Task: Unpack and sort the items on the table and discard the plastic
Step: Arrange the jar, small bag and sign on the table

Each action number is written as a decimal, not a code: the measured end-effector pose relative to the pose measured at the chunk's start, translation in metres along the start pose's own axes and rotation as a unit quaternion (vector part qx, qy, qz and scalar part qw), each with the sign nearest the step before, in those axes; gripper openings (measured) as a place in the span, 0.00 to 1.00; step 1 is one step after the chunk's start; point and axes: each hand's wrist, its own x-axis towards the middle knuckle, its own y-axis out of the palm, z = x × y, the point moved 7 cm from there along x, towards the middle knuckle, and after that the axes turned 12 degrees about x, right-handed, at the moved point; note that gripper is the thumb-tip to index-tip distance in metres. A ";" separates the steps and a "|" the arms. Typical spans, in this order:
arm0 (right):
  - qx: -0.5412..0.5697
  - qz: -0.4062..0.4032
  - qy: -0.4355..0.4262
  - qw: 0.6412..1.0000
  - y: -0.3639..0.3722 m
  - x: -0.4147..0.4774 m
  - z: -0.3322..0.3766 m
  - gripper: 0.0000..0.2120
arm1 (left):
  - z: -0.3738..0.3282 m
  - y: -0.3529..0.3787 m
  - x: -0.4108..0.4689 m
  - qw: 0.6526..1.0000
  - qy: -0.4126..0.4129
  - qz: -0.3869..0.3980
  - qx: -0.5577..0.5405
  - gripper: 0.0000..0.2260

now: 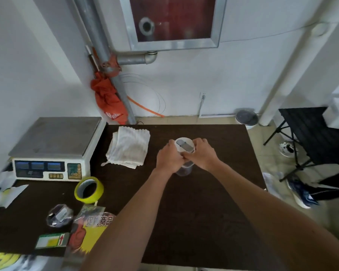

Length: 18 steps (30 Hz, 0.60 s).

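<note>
Left hand [169, 157] and right hand [201, 155] both curled round clear plastic tumbler with white lid and grey flap [183, 145], upright mid-table. Step, likely: stripping wrap or freeing lid; film not discernible. Next: steady body, peel, set aside. Dark brown tabletop [204, 212]: folded white cloth [128, 147] beside tumbler, white weighing scale [55, 149] far left, yellow tape roll [88, 189], packaged goods [94, 227] in wrappers. Grey-lidded bin [246, 117] on floor beyond.

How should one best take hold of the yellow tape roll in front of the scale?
The roll lies flat with its hole facing up, so come from above: fingers in the hole, thumb outside, pinching the near wall.
</note>
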 end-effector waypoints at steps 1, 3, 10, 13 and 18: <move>-0.004 -0.005 0.002 1.000 -0.007 0.001 -0.009 0.34 | -0.009 0.006 0.001 1.000 0.003 0.004 -0.001 0.31; -0.015 -0.015 -0.001 1.000 -0.021 0.002 -0.023 0.34 | -0.025 0.017 0.003 1.000 0.004 0.014 -0.011 0.30; -0.008 -0.039 0.003 0.999 -0.050 -0.005 -0.068 0.34 | -0.068 0.043 -0.001 0.999 0.032 0.033 -0.010 0.31; -0.008 -0.053 0.009 0.999 -0.054 -0.006 -0.076 0.34 | -0.076 0.047 -0.002 0.998 0.048 0.037 -0.006 0.34; -0.027 -0.051 -0.004 0.998 -0.047 -0.002 -0.071 0.35 | -0.071 0.045 -0.003 0.996 0.054 0.066 0.029 0.40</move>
